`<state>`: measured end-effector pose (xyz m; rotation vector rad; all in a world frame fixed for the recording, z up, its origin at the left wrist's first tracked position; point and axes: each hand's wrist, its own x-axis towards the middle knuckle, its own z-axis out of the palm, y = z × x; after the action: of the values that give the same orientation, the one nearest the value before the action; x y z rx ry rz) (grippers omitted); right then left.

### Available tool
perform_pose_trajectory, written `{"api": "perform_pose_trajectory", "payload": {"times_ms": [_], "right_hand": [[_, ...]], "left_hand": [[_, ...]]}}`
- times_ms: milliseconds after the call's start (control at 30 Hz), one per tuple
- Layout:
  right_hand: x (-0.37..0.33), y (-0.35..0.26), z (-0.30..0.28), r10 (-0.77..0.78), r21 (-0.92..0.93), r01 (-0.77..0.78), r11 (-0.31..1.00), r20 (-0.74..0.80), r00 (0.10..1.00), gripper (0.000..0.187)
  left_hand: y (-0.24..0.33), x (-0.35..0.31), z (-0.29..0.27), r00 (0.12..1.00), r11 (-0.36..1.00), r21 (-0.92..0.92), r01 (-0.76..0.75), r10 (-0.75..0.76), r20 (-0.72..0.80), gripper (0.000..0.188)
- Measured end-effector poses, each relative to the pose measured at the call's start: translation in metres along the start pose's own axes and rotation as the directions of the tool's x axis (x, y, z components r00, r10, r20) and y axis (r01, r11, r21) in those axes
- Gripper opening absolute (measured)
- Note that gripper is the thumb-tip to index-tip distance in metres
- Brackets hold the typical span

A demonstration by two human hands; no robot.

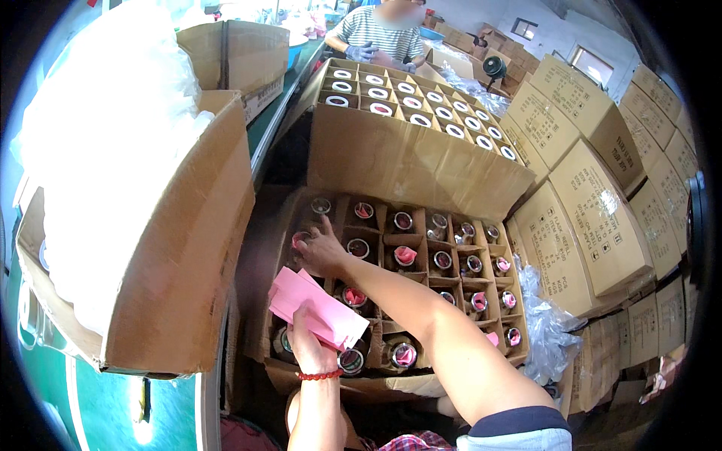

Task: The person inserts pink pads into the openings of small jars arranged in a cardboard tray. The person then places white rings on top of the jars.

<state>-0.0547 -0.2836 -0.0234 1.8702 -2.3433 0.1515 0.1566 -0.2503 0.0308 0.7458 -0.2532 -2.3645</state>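
Observation:
My left hand [307, 344], a red bead bracelet at its wrist, is closed around a stack of pink paper slips [320, 307]. The slips fan out over the near left part of an open divided carton [277, 361]. Glass flasks with round, silvery mouths stand upright in its compartments. My right hand [325, 252] reaches across to the far left. Its bent fingers pinch a pink slip [300, 238] at a flask mouth, and the fingertips are partly hidden. Pink paper pokes out of several other flasks, such as one flask [404, 256] near the middle.
A second divided carton [406, 150], holding white-ringed flasks, stands behind the first. On the left, a tall carton [180, 248] with plastic wrapping [105, 150] rises beside a green bench [169, 410]. Stacked cartons [594, 218] line the right. A person [376, 37] in stripes works behind.

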Motion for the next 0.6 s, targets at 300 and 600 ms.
{"api": "perform_pose_trajectory", "payload": {"times_ms": [300, 600], "right_hand": [[-0.003, -0.009, -0.010, 0.030, -0.114, -0.052, 0.992, -0.189, 0.982, 0.026], [-0.001, -0.006, -0.010, -0.025, 0.055, 0.026, 0.998, -0.023, 0.999, 0.027]], "left_hand": [[0.002, 0.002, 0.001, 0.993, 0.989, 0.120, -0.086, 0.095, -0.076, 0.038], [0.002, 0.004, -0.001, 0.995, 0.995, 0.036, -0.090, 0.092, -0.038, 0.032]]}}
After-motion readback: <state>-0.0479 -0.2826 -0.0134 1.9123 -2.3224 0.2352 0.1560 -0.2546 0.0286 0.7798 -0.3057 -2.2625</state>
